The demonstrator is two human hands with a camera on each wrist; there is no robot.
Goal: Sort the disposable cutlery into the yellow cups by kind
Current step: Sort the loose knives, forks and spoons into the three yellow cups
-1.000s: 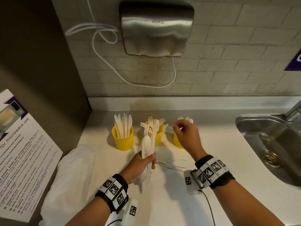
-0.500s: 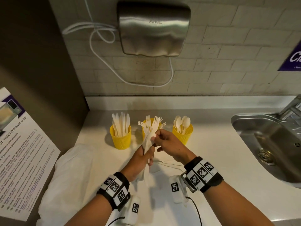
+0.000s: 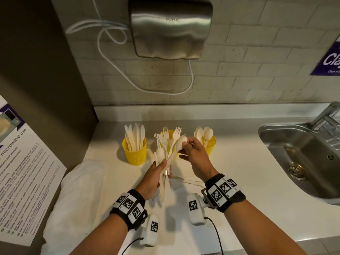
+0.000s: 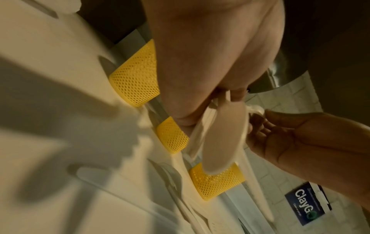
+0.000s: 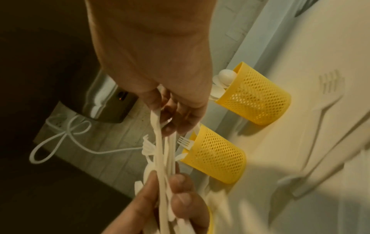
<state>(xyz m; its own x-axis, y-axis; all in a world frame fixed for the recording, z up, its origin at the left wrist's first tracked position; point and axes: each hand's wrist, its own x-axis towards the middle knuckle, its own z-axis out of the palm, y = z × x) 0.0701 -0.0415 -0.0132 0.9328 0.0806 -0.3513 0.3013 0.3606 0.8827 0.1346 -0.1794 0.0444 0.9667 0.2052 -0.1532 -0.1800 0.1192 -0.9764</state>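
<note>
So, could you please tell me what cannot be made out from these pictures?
- Head view: the count of pieces in the bundle; they overlap, and the left hand covers the handles.
- Left wrist view: the cups' contents, hidden by the palm.
- Right wrist view: the knife cup, hidden by fingers.

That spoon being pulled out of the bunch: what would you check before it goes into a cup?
1. Right hand pinches the spoon at its bowl: ok.
2. Spoon free of the bunch: cannot tell.
3. Left hand has a firm grip on the bunch: ok.
4. Spoon cup upright, at the right: ok.
5. Room in that cup: cannot tell.
</note>
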